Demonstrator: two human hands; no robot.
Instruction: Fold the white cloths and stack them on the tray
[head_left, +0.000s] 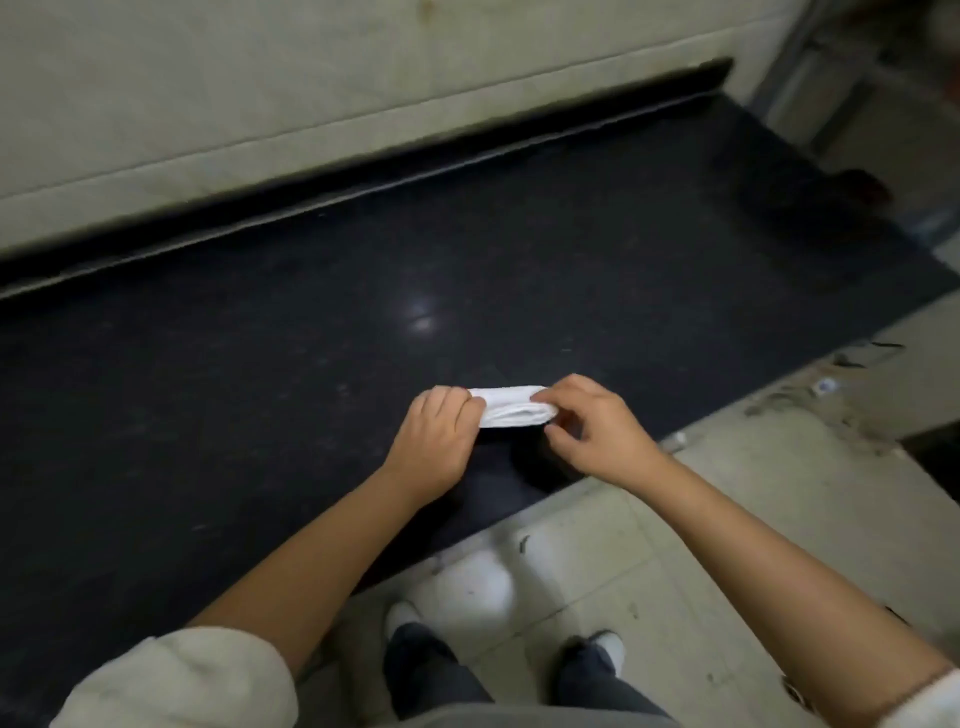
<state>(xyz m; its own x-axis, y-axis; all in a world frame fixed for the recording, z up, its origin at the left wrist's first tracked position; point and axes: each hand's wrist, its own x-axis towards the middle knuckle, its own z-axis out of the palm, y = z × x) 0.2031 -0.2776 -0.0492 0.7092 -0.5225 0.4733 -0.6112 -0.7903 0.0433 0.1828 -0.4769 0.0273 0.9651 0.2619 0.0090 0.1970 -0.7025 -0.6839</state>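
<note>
- Two bare hands meet at one white cloth (511, 408), which lies near the front edge of a dark countertop (260, 364), right of its centre.
- White cloth: folded into a narrow, elongated band, its long axis running left to right. Layered edges show along the near side as soft parallel ridges, and the right end looks rounded. Its surface is plain white, without visible pattern; finer texture is too blurred to tell.
- Left hand (436, 434): knuckles up, fingers curled down over the left end of the cloth and closed upon it, so that this end is hidden beneath them.
- Right hand (592, 431): thumb and forefinger pinched together on the upper right end of the cloth; the remaining fingers are loosely curled and hang just beside the cloth. Whether they touch it cannot be told.
- Countertop: black and speckled, faintly glossy, with a pale light reflection beyond the cloth. It adjoins a light tiled wall (260, 104) at the rear.
- Both forearms are bare, with pale rolled sleeves (176, 680) at the lower corners.
- Below the counter's front edge lies a pale tiled floor (727, 519), where dark trouser legs and white shoes (402, 616) are seen.
</note>
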